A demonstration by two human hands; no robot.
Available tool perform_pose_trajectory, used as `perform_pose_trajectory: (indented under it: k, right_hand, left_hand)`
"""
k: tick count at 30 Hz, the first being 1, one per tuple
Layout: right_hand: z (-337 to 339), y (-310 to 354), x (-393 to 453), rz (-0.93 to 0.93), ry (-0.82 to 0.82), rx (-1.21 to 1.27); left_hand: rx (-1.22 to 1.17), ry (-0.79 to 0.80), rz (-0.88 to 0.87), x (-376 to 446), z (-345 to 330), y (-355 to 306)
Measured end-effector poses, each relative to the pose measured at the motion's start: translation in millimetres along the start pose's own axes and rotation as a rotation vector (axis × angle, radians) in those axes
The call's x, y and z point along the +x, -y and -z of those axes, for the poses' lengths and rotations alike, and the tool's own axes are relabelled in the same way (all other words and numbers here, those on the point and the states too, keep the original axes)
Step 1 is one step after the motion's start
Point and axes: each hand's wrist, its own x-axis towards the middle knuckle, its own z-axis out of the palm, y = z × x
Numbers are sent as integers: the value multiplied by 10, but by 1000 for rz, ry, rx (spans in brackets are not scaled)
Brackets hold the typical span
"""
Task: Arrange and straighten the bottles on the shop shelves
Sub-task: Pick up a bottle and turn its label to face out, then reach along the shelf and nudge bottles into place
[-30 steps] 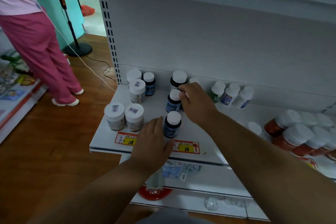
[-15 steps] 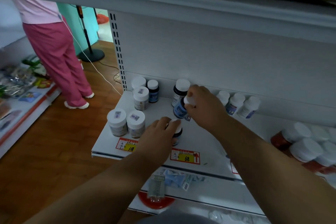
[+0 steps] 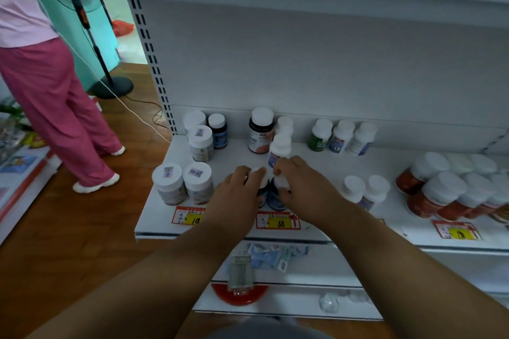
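Note:
Two small dark blue bottles with white caps stand side by side near the front of the white shelf point(image 3: 242, 151), above the "68" price tag point(image 3: 277, 221). My left hand point(image 3: 237, 198) is closed over the left blue bottle point(image 3: 261, 190). My right hand point(image 3: 300, 187) grips the right blue bottle point(image 3: 276, 197) by its cap. Just behind them a white bottle point(image 3: 278, 149) stands upright, with a dark bottle with a peach label point(image 3: 260, 129) further back.
Wide white-capped jars point(image 3: 183, 181) stand at the shelf's front left, more bottles point(image 3: 341, 136) along the back, red jars point(image 3: 440, 195) lying at the right. Lower shelves hold packets point(image 3: 271, 253). A person in pink trousers point(image 3: 55, 107) stands on the wooden floor at left.
My right hand lifted a blue bottle from the middle row and brought it down at the front beside the one under my left hand. My left hand closed over its bottle.

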Motion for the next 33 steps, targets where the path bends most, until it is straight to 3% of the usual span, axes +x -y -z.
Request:
perform_pose_trajectory:
  k: [6, 12, 14, 17, 21, 25, 33]
  right_hand:
    - [0, 28, -57, 4, -24, 47]
    - [455, -316, 156, -23, -340, 3]
    - [620, -571, 337, -113, -289, -20]
    - [781, -866, 606, -234, -85, -107]
    - [826, -1057, 848, -224, 149, -295]
    - [738, -1141, 917, -186, 152, -342]
    - [528, -1246, 969, -108, 83, -209]
  left_hand:
    - [25, -1, -6, 12, 22, -5]
    - [162, -165, -43, -24, 151, -177]
    - [157, -222, -58, 49, 197, -284]
    - [150, -228, -74, 200, 258, -452]
    - [157, -197, -78, 295, 263, -591]
    - [160, -202, -59, 312, 213, -656]
    - [105, -187, -23, 440, 156, -860]
